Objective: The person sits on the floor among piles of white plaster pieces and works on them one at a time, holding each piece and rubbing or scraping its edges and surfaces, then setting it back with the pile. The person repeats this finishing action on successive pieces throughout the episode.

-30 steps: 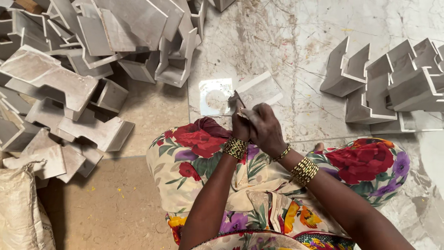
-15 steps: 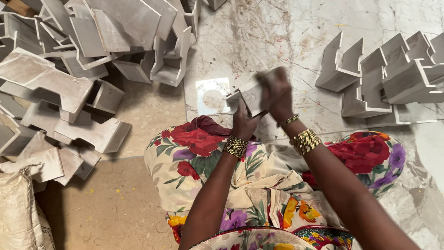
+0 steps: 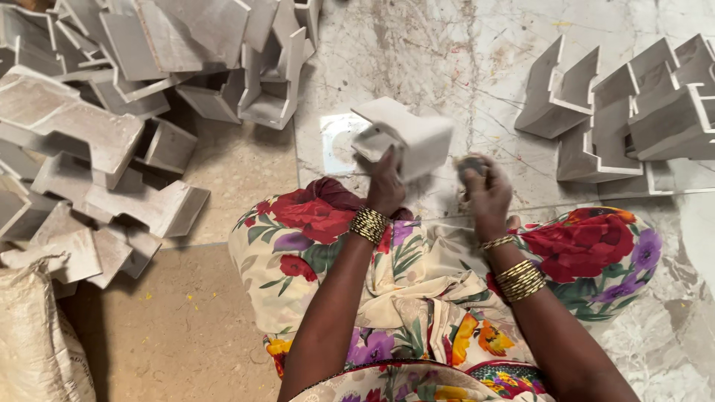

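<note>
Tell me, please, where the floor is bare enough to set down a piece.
Bare marble floor lies between the left pile and the right stack. Tan floor beside the sack is bare too. Both piles are crowded.

1. Grey channel-shaped block (image 3: 408, 138): pale grey, angular, with flat faces and a stepped end; held tilted above the marble floor, in front of the knees.
2. Small dark object (image 3: 469, 165): rounded, mostly hidden; kind unclear; just right of the block.
</note>
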